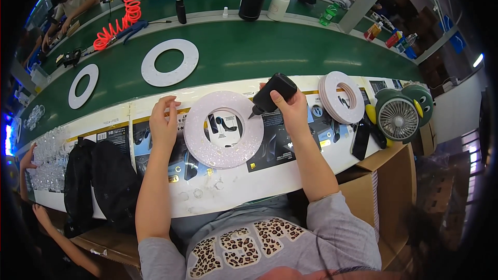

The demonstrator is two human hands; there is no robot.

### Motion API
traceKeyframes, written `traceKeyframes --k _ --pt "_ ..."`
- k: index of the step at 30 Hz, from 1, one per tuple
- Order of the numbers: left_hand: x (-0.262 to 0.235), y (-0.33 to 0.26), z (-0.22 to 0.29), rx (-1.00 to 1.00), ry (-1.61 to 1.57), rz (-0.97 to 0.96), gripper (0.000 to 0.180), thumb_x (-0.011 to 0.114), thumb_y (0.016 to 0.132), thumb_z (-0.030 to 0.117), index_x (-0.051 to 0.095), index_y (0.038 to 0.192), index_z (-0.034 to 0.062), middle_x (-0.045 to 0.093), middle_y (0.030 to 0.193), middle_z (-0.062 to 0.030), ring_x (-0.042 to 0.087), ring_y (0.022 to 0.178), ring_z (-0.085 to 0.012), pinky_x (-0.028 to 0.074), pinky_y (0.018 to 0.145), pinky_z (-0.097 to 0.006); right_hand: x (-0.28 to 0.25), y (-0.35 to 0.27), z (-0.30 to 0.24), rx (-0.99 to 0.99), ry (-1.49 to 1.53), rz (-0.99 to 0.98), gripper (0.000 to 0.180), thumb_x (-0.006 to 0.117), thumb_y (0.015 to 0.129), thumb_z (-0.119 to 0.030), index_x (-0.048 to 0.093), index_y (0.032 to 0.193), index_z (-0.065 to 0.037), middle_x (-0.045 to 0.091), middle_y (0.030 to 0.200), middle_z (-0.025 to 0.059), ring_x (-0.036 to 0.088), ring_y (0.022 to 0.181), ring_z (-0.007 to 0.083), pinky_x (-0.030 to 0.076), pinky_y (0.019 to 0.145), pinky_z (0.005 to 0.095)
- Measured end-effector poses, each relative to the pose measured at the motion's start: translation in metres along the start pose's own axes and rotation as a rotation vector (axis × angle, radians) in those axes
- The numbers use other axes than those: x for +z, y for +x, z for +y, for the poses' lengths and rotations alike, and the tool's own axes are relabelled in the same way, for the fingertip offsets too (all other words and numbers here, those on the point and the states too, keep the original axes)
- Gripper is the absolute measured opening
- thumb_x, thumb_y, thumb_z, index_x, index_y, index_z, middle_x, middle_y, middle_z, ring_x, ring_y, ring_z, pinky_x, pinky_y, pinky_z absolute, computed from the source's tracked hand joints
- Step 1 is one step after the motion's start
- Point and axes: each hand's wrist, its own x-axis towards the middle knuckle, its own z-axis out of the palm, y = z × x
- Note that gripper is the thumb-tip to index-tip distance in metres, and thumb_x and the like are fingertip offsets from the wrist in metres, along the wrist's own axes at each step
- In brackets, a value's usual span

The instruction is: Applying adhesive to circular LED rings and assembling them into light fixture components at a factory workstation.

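A white ring-shaped disc (pixel 224 130) lies flat on the bench in front of me, its face studded with small clear beads. My right hand (pixel 291 108) grips a black squeeze bottle (pixel 274 92), tilted so its nozzle meets the ring's upper right edge. My left hand (pixel 164 122) rests beside the ring's left edge, fingers spread and lifted, holding nothing.
A stack of white rings (pixel 341 96) and a green desk fan (pixel 397 118) stand to the right. Two more white rings (pixel 170 62) (pixel 83 85) lie on the green conveyor (pixel 270 52). Black bags (pixel 98 181) sit at the left, a cardboard box (pixel 386 197) at the right. Another person's hands (pixel 27 159) work at the far left.
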Motion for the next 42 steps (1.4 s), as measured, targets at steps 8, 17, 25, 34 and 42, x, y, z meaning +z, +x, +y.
traceKeyframes --k 8,17,25,34,42 --pt "0.001 0.0 -0.006 0.011 0.013 0.005 0.017 0.051 0.094 0.009 0.06 0.107 0.002 0.065 0.098 -0.0125 0.067 0.087 -0.0228 0.054 0.068 -0.03 -0.001 0.001 0.003 -0.007 0.008 0.002 0.038 0.067 0.088 -0.014 0.053 0.116 0.007 0.066 0.109 0.0205 0.064 0.101 0.0236 0.051 0.092 0.0342" --pt "0.001 0.0 -0.003 -0.018 -0.01 0.0 0.018 0.052 0.092 0.008 0.06 0.107 0.0025 0.066 0.096 -0.0117 0.066 0.087 -0.0224 0.053 0.068 -0.03 -0.009 0.004 -0.003 -0.008 0.064 0.042 0.038 0.067 0.088 -0.018 0.054 0.115 0.006 0.066 0.108 0.0184 0.065 0.1 0.0234 0.052 0.09 0.0352" --pt "0.002 0.001 -0.001 -0.012 -0.012 0.017 0.016 0.052 0.093 0.009 0.061 0.104 0.0025 0.067 0.094 -0.0122 0.066 0.086 -0.0245 0.052 0.074 -0.033 -0.01 0.002 -0.005 0.072 0.032 -0.076 0.04 0.068 0.087 -0.016 0.052 0.116 0.006 0.065 0.106 0.0215 0.065 0.1 0.0253 0.053 0.089 0.0376" --pt "0.003 0.0 -0.001 -0.01 0.003 0.011 0.016 0.052 0.093 0.009 0.061 0.105 0.0026 0.067 0.095 -0.0119 0.066 0.086 -0.0219 0.054 0.067 -0.03 -0.009 0.001 -0.002 0.068 0.023 -0.1 0.039 0.067 0.087 -0.015 0.052 0.117 0.006 0.065 0.106 0.0217 0.065 0.1 0.0256 0.053 0.089 0.0373" --pt "0.002 0.0 -0.005 0.006 0.003 0.009 0.017 0.052 0.093 0.009 0.061 0.106 0.0028 0.067 0.094 -0.0109 0.066 0.086 -0.0216 0.054 0.066 -0.03 -0.006 0.001 -0.002 0.077 0.028 -0.095 0.039 0.068 0.087 -0.014 0.052 0.116 0.006 0.066 0.106 0.0213 0.065 0.1 0.0253 0.053 0.088 0.0373"
